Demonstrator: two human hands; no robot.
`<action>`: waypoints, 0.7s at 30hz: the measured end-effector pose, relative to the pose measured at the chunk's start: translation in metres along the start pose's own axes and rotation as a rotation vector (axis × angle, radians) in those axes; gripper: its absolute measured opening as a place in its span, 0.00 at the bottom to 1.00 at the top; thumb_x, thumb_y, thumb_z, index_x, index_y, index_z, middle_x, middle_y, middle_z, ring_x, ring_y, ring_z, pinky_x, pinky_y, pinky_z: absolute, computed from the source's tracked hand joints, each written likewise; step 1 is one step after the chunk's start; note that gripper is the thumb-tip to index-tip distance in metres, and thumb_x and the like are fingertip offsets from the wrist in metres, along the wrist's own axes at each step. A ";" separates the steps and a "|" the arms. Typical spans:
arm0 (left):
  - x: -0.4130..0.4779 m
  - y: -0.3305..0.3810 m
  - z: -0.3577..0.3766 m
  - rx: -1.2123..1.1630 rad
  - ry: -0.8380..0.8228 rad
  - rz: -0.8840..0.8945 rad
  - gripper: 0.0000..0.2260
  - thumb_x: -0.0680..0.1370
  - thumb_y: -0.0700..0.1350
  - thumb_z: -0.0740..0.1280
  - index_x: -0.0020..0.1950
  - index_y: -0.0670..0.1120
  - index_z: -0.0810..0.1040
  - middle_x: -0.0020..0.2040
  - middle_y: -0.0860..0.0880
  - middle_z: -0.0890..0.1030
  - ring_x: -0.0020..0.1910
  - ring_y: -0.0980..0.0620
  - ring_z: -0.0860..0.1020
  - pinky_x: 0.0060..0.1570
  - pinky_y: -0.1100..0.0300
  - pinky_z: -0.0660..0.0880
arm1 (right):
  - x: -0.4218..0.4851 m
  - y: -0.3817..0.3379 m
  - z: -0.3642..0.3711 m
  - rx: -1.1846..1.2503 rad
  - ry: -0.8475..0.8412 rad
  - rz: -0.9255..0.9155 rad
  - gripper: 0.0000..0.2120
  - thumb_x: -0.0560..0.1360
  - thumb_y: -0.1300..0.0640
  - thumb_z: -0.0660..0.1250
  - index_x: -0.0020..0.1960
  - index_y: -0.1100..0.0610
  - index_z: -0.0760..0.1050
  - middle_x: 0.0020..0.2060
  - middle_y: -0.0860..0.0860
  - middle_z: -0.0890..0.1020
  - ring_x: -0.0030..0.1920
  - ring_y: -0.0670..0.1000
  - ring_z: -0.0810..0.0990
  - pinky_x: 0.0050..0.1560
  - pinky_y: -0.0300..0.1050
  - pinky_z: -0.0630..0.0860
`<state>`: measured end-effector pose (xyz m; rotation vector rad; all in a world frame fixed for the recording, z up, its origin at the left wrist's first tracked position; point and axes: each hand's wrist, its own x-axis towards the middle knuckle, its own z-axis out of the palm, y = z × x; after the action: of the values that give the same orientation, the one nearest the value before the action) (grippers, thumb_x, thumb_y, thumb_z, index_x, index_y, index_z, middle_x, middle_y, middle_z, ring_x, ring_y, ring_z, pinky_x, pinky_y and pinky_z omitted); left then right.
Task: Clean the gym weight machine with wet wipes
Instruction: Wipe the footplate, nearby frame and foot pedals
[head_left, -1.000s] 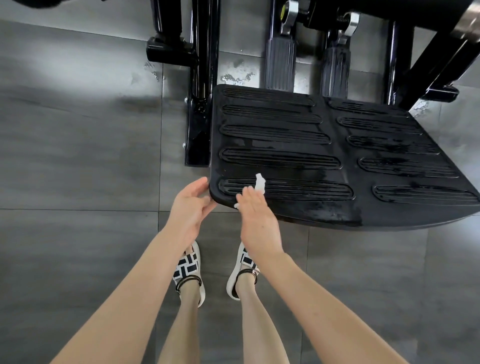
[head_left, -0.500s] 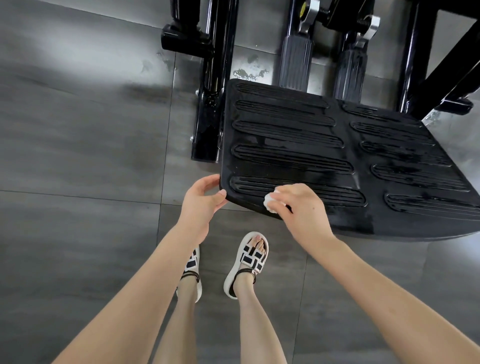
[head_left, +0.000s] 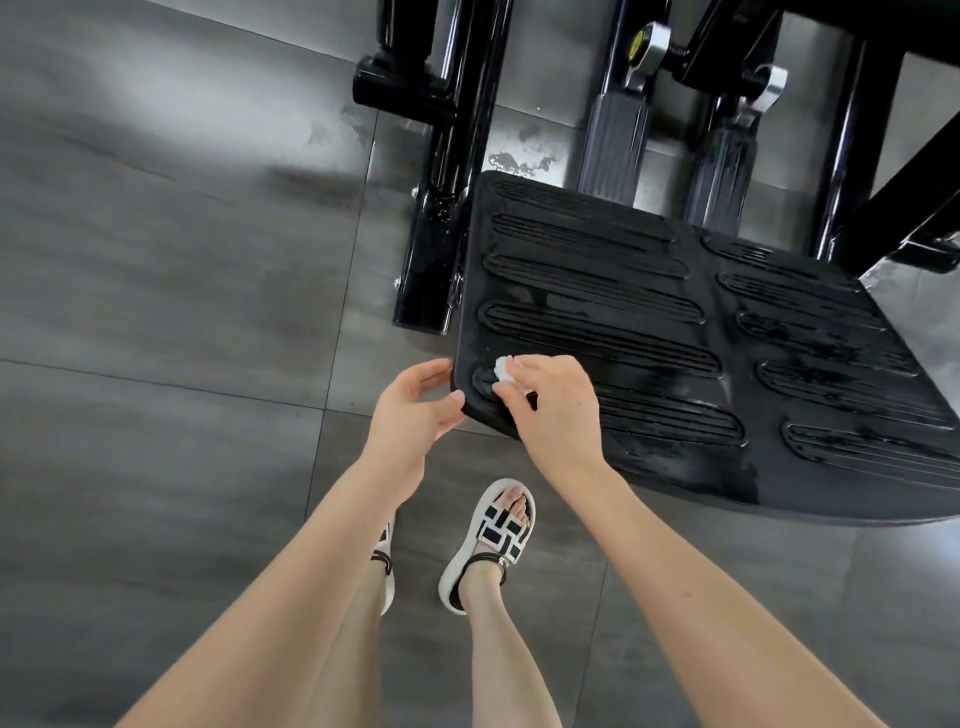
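The weight machine's black ribbed footplate (head_left: 675, 332) fills the right half of the view, its surface streaked wet. My right hand (head_left: 550, 410) grips a crumpled white wet wipe (head_left: 506, 370) and presses it onto the plate's near left corner. My left hand (head_left: 413, 415) sits just left of that corner, fingers loosely curved, with fingertips at the plate's edge; it holds nothing.
Black frame posts (head_left: 441, 171) rise behind the plate's left side, with two grey ribbed pedals (head_left: 615, 148) and chrome pins behind the plate. Grey floor tiles (head_left: 171, 291) spread to the left. My sandalled feet (head_left: 493, 540) stand just below the plate's front edge.
My right hand turned and slid the wipe left onto the plate's corner. The wipe's raised tail got balled under my fingers. My left hand stayed beside the corner.
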<state>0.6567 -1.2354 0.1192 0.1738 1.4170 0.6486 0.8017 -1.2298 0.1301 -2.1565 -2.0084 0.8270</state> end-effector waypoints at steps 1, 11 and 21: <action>0.000 0.000 0.000 0.000 0.000 -0.002 0.15 0.75 0.31 0.65 0.58 0.46 0.74 0.58 0.48 0.78 0.57 0.48 0.79 0.56 0.55 0.76 | 0.001 0.001 -0.002 -0.087 0.032 -0.036 0.09 0.73 0.51 0.64 0.43 0.53 0.81 0.40 0.47 0.82 0.43 0.55 0.74 0.43 0.49 0.71; 0.003 0.003 0.000 0.047 -0.018 0.038 0.16 0.75 0.30 0.65 0.56 0.48 0.74 0.55 0.51 0.77 0.51 0.54 0.80 0.46 0.63 0.79 | 0.020 -0.005 -0.001 0.352 -0.049 0.228 0.06 0.73 0.58 0.70 0.44 0.60 0.82 0.41 0.51 0.81 0.42 0.47 0.76 0.46 0.40 0.71; 0.005 0.002 0.000 0.091 -0.009 0.041 0.18 0.75 0.29 0.64 0.60 0.47 0.74 0.55 0.50 0.77 0.51 0.52 0.79 0.50 0.59 0.78 | 0.013 -0.003 -0.001 0.285 0.081 0.398 0.13 0.75 0.57 0.67 0.37 0.65 0.79 0.37 0.57 0.81 0.42 0.55 0.77 0.48 0.51 0.72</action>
<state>0.6565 -1.2307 0.1160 0.2779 1.4385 0.6171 0.7989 -1.2167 0.1279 -2.3977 -1.3431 0.9811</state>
